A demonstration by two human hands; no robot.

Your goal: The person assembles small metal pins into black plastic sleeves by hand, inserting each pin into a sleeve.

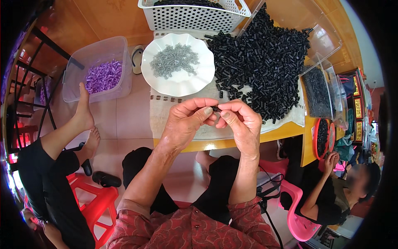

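Note:
Fingertips of both my hands meet over the front edge of the cloth, pinching a small black plastic piece between them. My left hand grips it from one side with thumb and forefinger. My right hand closes on it from the other side, its lower fingers curled. Most of the piece is hidden by the fingertips. Just beyond my hands a big heap of small black tube-like pieces spreads over the cloth. Left of the heap, a white scalloped plate holds a pile of small clear plastic pieces.
A white perforated basket stands behind the plate. Clear bins line the table's right side. On the floor at left sits a clear tub of purple pieces. People sit on both sides; a red stool is at left.

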